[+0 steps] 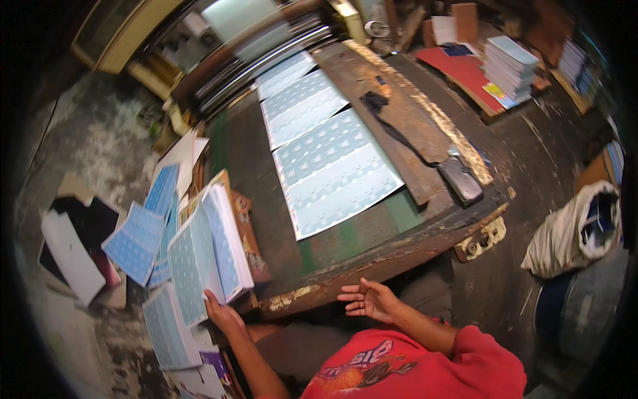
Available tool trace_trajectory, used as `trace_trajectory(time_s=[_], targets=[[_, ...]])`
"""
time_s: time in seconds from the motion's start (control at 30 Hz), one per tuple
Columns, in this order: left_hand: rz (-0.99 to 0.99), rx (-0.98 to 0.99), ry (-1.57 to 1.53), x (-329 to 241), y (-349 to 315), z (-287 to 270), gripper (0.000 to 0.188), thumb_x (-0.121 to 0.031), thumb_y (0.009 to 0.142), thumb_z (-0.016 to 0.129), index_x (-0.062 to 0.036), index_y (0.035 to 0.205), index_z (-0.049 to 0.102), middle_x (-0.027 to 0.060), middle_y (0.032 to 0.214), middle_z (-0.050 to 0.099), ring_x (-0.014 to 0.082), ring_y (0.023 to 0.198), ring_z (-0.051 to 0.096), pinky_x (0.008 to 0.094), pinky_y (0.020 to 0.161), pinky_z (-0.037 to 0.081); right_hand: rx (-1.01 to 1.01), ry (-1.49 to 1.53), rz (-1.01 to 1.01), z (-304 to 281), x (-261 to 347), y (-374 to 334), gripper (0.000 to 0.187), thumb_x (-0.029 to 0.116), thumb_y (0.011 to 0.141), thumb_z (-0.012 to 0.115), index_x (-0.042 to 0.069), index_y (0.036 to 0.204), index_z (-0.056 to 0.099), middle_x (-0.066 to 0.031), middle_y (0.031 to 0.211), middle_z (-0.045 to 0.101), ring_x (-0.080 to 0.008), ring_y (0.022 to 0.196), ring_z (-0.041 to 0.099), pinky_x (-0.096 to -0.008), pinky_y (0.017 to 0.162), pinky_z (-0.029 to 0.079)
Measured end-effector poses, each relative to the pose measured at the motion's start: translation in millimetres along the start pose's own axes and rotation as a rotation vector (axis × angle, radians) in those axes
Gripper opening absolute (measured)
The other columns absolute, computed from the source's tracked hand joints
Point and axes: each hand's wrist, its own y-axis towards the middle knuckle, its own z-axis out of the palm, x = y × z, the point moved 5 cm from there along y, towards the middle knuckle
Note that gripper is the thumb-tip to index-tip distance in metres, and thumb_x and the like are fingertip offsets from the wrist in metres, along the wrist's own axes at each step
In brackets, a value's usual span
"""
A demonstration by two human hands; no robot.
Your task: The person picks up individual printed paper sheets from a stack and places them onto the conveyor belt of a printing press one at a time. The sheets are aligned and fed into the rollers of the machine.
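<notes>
My left hand is closed on the near edge of a pale blue patterned printed sheet, which tilts upright beside a thick stack of similar sheets. My right hand hovers just off the front edge of the machine's table, palm up with fingers apart, and nothing is in it. On the dark and green bed, several pale blue printed sheets lie in an overlapping row running up to the metal rollers. Another pile of blue-grey sheets sits just left of my left forearm.
Loose blue sheets and white paper lie on the left. A metal box with a dark strap rests on the table's right side. Farther right are a stack of white-edged paper, a red board and a cream sack.
</notes>
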Motion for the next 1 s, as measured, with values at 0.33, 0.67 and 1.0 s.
trace_trajectory(time_s=[0.33,0.67,1.0], targets=[[0.328,0.894,0.451,-52.8,-79.7,59.6,0.020,-0.026,0.093,0.064,-0.0107,0.096,0.076,0.0038,0.100,0.075,0.0290,0.118,0.062,0.0531,0.112,0.025,-0.007,-0.324,-0.191,92.6,36.1,19.8,0.062,0.037,0.098,0.055,0.002,0.144,0.035,-0.0153,0.128,0.058,-0.0190,0.093,0.063,-0.0346,0.086,0.052],[0.647,0.834,0.869,-57.3,-46.1,68.9,0.081,-0.058,0.078,0.071,-0.0088,0.139,0.050,0.0148,0.151,0.040,0.0359,0.145,0.027,0.0597,0.116,0.016,-0.402,-0.392,-0.159,-1.7,4.9,6.6,0.039,0.029,0.097,0.055,-0.006,0.114,0.052,-0.0155,0.082,0.064,-0.0242,0.070,0.061,-0.0389,0.070,0.051],[0.539,0.702,0.958,-7.2,-11.6,25.2,0.064,-0.044,0.091,0.062,-0.0036,0.139,0.050,0.0165,0.148,0.044,0.0380,0.141,0.034,0.0516,0.115,0.025,-0.452,-0.248,-0.165,-14.2,-0.8,-11.4,0.054,0.047,0.098,0.049,-0.004,0.116,0.052,-0.0189,0.083,0.067,-0.0267,0.070,0.065,-0.0478,0.081,0.053]])
